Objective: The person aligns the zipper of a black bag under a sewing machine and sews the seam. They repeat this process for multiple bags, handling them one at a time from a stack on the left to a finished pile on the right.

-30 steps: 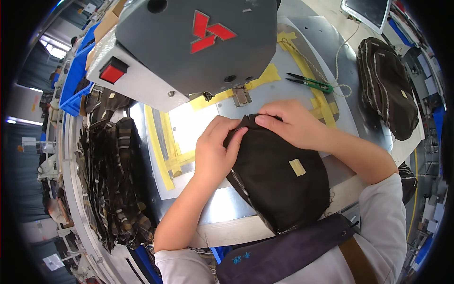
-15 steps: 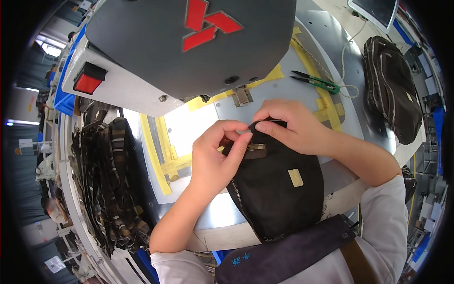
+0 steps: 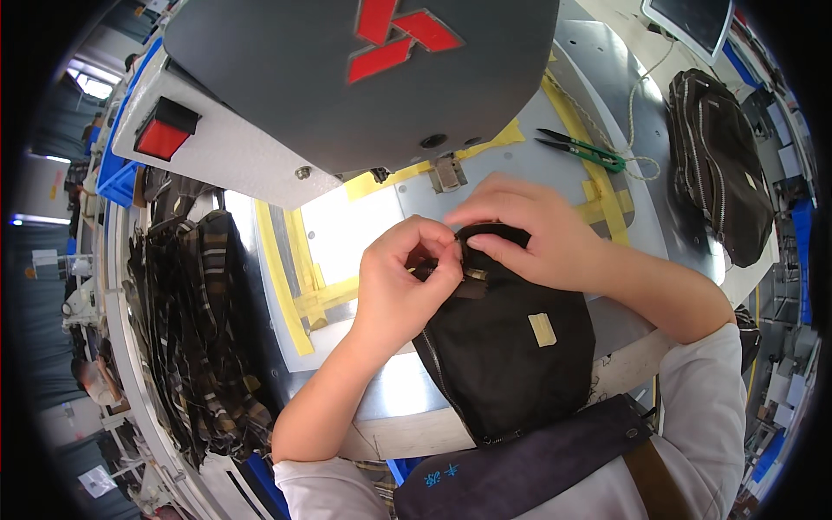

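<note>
A black zippered bag piece (image 3: 520,364) lies over the near edge of the machine's plate, a cream patch (image 3: 542,329) on its face. My left hand (image 3: 407,273) pinches its top left corner between thumb and fingertips. Close beside it, my right hand (image 3: 529,230) grips the upper edge, thumb in front and fingers behind. A small brown tab with a metal piece (image 3: 473,282) shows just below the left fingertips. The zipper (image 3: 438,373) runs down the bag's left side. What exactly lies between the left fingertips is hidden.
A dark sewing machine head (image 3: 364,95) overhangs the plate, with its presser clamp (image 3: 447,173) beyond my hands. Green-handled thread snips (image 3: 585,152) lie to the right. Finished-looking black bags (image 3: 719,165) are stacked far right. Dark and plaid cloth pieces (image 3: 204,338) hang at left.
My left hand has shifted slightly right and its fingers have closed in on the bag's corner. The right hand's fingers have curled further over the edge.
</note>
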`<state>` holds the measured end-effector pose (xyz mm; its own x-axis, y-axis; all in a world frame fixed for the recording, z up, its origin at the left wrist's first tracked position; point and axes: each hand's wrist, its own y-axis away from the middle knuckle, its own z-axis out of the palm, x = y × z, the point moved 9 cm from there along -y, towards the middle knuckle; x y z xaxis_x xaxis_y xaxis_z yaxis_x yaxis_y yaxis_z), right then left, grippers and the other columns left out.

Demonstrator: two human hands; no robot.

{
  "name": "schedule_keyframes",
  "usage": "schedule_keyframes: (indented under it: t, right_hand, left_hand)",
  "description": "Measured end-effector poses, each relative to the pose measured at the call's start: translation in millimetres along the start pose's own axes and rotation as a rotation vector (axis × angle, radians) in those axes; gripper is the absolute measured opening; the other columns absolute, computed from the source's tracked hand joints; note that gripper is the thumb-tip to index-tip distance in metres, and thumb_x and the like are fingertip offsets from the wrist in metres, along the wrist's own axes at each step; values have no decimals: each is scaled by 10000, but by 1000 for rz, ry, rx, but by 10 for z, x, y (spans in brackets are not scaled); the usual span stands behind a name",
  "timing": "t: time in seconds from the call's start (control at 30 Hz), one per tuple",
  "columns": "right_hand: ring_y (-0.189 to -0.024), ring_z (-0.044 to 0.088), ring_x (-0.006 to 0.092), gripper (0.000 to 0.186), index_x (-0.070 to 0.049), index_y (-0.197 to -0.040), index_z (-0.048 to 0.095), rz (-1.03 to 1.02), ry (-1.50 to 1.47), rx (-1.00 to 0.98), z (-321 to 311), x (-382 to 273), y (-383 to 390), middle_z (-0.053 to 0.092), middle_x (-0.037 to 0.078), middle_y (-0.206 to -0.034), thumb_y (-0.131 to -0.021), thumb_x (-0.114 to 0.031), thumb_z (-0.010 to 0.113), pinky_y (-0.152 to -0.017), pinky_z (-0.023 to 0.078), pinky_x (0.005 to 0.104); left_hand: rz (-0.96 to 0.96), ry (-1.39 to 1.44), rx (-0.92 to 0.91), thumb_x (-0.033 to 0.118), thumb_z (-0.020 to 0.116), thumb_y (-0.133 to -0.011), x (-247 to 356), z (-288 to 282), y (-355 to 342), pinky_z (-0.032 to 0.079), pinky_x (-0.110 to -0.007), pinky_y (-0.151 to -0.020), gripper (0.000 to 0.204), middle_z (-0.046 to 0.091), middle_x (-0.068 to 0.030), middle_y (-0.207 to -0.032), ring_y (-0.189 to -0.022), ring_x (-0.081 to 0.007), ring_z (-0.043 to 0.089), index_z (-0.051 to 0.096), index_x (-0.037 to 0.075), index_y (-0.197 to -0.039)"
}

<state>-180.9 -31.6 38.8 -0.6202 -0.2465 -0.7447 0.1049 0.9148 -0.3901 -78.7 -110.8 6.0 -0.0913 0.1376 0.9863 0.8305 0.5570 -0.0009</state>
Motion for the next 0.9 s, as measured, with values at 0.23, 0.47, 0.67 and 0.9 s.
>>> schedule_keyframes:
  t: [0.23,0.47,0.67,0.9]
  right_hand:
    - [-840,593,224,288,-124,-926,659,-333,284,100,-36,-272,28,607,23,-964,-669,-28,750,-684,489,322]
    - [-829,581,235,241,-106,-924,635,-496,500,39,20,-387,74,597,28,-951,-690,-95,694,-741,497,368]
    - [-866,573,202,138,-78,-849,599,-612,578,66,29,-551,153,583,24,-894,-722,-114,638,-787,486,345]
    - [-860,562,225,215,-91,-826,611,-240,272,-17,4,-282,17,568,17,-846,-645,-79,727,-842,461,381]
  left_hand:
    - [-2,38,-10,-40,611,-817,-25,23,14,480,-208,-680,74,607,4,-774,-714,-51,576,588,13,-864]
    - [-35,90,-23,-46,609,-812,-110,26,-6,483,-205,-684,78,603,4,-771,-714,-50,573,583,16,-852]
    - [-54,95,54,-41,631,-800,-102,-27,3,497,-215,-683,80,613,-3,-763,-702,-57,580,582,15,-829]
    - [41,8,39,-73,594,-817,-16,-11,41,456,-190,-665,103,589,4,-783,-706,-53,560,562,25,-828]
